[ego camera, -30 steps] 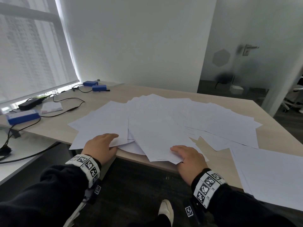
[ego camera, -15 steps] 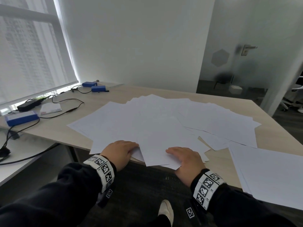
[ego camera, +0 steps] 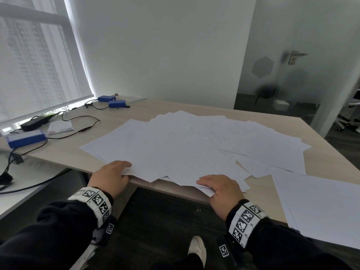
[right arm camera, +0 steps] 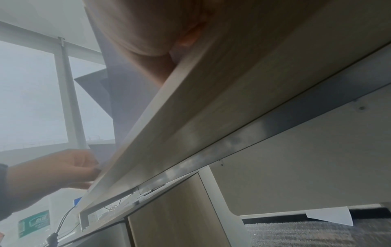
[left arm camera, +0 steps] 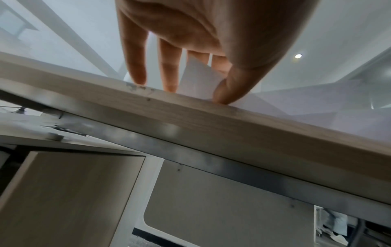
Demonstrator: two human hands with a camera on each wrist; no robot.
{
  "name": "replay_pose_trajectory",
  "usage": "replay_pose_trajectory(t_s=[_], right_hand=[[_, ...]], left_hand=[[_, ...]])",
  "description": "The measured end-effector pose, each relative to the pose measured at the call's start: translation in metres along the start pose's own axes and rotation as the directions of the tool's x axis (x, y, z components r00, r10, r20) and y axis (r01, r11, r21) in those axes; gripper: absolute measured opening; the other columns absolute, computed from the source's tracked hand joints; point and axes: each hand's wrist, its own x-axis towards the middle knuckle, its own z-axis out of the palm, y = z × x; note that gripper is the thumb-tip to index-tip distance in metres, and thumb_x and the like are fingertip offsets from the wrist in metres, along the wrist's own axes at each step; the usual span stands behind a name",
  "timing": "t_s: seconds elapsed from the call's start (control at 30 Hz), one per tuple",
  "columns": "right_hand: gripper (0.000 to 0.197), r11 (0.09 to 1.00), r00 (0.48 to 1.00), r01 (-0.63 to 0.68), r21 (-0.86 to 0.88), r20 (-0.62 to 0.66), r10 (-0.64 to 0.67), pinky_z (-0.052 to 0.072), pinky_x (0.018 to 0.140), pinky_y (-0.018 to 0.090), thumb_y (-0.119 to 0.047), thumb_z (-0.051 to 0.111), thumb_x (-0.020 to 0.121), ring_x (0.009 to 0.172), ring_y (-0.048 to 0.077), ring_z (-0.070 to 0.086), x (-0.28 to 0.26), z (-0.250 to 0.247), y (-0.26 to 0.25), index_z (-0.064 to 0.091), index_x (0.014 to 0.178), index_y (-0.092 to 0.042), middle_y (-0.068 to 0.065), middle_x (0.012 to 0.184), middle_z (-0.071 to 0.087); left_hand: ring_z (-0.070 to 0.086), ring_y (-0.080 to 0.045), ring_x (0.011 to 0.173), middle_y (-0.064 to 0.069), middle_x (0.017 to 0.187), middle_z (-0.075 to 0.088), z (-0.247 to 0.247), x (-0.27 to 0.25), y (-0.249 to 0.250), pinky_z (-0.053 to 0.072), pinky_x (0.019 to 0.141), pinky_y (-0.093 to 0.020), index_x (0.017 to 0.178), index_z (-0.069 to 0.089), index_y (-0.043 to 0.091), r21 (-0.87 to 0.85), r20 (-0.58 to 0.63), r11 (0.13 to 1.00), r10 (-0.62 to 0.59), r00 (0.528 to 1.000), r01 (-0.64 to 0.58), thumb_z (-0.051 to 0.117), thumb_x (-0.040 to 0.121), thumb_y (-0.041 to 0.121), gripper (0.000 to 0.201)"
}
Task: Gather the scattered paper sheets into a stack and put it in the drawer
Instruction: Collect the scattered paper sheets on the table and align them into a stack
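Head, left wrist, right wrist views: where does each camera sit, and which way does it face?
Head: above, facing forward and down over the desk; shows paper sheets, left hand, right hand, sleeves.
Left wrist: below the desk edge, facing up along the left hand.
Right wrist: below the edge, facing up; right hand close.
Shared: the right wrist view also shows the left hand.

Both arms, in dark sleeves [ego camera: 58,230], reach forward. The left hand [ego camera: 111,176] is palm down at the surface's [ego camera: 68,152] near edge, fingers [left arm camera: 135,66] nearly straight, thumb beneath, pinching a corner of the sheets [left arm camera: 196,80]. The right hand [ego camera: 220,191] rests flat on them, fingers pointing left.
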Motion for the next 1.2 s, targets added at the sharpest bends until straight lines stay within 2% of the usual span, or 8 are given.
replay_pose_trajectory(t_s=[0.17, 0.3, 0.4, 0.5, 0.6, 0.77, 1.0, 1.2], right_hand=[[0.055, 1.000, 0.999, -0.004, 0.031, -0.041, 0.005, 0.036, 0.107, 0.039, -0.004, 0.059, 0.074, 0.122, 0.011, 0.053, -0.001, -0.001, 0.001, 0.070, 0.116, -0.038, -0.019, 0.124, 0.064], [0.054, 1.000, 0.999, 0.003, 0.011, -0.035, -0.003, 0.035, 0.106, 0.039, -0.014, 0.048, 0.072, 0.121, 0.009, 0.053, -0.002, -0.001, 0.000, 0.071, 0.112, -0.042, -0.021, 0.124, 0.064], [0.055, 1.000, 0.999, 0.004, 0.030, -0.049, -0.002, 0.034, 0.106, 0.038, -0.013, 0.045, 0.072, 0.120, 0.009, 0.054, -0.002, -0.001, 0.000, 0.072, 0.110, -0.041, -0.021, 0.122, 0.065], [0.056, 0.996, 0.996, -0.018, 0.088, -0.087, 0.025, 0.034, 0.108, 0.037, -0.016, 0.040, 0.069, 0.119, 0.007, 0.054, -0.003, -0.001, -0.001, 0.073, 0.107, -0.041, -0.024, 0.117, 0.066], [0.054, 0.988, 0.987, -0.006, 0.152, -0.155, 0.030, 0.039, 0.104, 0.043, -0.013, 0.043, 0.068, 0.113, 0.008, 0.057, -0.004, 0.001, 0.001, 0.074, 0.101, -0.042, -0.032, 0.106, 0.062], [0.066, 0.983, 0.962, 0.108, 0.149, -0.264, -0.066, 0.046, 0.096, 0.048, -0.011, 0.043, 0.065, 0.108, 0.009, 0.062, -0.007, 0.003, 0.000, 0.053, 0.117, -0.050, -0.030, 0.105, 0.064], [0.056, 0.984, 0.953, 0.150, 0.095, -0.280, -0.118, 0.049, 0.092, 0.048, -0.022, 0.045, 0.069, 0.105, 0.011, 0.065, -0.006, 0.008, 0.003, 0.058, 0.118, -0.045, -0.021, 0.108, 0.070], [0.058, 1.000, 0.998, 0.013, 0.014, -0.067, -0.012, 0.032, 0.114, 0.033, -0.008, 0.056, 0.079, 0.127, 0.016, 0.052, -0.005, -0.002, -0.003, 0.059, 0.133, -0.029, -0.009, 0.134, 0.061]], left_hand=[[0.066, -0.019, 0.099, 0.008, 0.103, 0.073, 0.002, -0.001, 0.002, 0.050, 0.092, -0.035, 0.102, 0.073, 0.028, -0.158, -0.086, 0.984, 0.075, 0.993, -0.088, 0.059, 0.089, 0.009, 0.026], [0.064, 0.003, 0.084, 0.027, 0.087, 0.069, 0.004, -0.010, 0.022, 0.050, 0.083, -0.022, 0.097, 0.068, 0.041, -0.302, -0.166, 0.917, 0.220, 0.961, -0.262, 0.069, 0.088, 0.013, 0.029], [0.062, 0.012, 0.097, 0.035, 0.095, 0.069, 0.003, -0.019, 0.034, 0.043, 0.088, -0.008, 0.108, 0.061, 0.048, -0.413, -0.095, 0.844, 0.335, 0.937, -0.343, 0.079, 0.078, 0.039, 0.036], [0.054, 0.007, 0.113, 0.037, 0.115, 0.057, 0.010, -0.017, 0.030, 0.040, 0.102, -0.024, 0.119, 0.057, 0.051, -0.261, -0.020, 0.864, 0.441, 0.897, -0.430, 0.065, 0.067, 0.071, 0.057], [0.062, -0.008, 0.110, 0.038, 0.109, 0.056, 0.019, -0.010, 0.014, 0.049, 0.098, -0.047, 0.104, 0.073, 0.043, -0.259, -0.130, 0.886, 0.362, 0.923, -0.384, 0.051, 0.076, 0.047, 0.036], [0.065, -0.014, 0.104, 0.028, 0.095, 0.065, 0.024, -0.004, 0.024, 0.048, 0.100, -0.039, 0.097, 0.079, 0.026, -0.377, -0.189, 0.885, 0.216, 0.958, -0.273, 0.068, 0.090, 0.019, 0.015], [0.059, 0.004, 0.101, 0.035, 0.099, 0.062, 0.034, -0.023, 0.058, 0.047, 0.093, -0.023, 0.099, 0.077, 0.035, -0.375, -0.209, 0.799, 0.421, 0.882, -0.470, 0.048, 0.085, 0.033, 0.033], [0.060, 0.002, 0.101, 0.021, 0.103, 0.068, 0.040, -0.038, 0.080, 0.047, 0.092, -0.022, 0.103, 0.077, 0.031, -0.423, -0.239, 0.724, 0.491, 0.838, -0.545, 0.051, 0.085, 0.031, 0.031]])
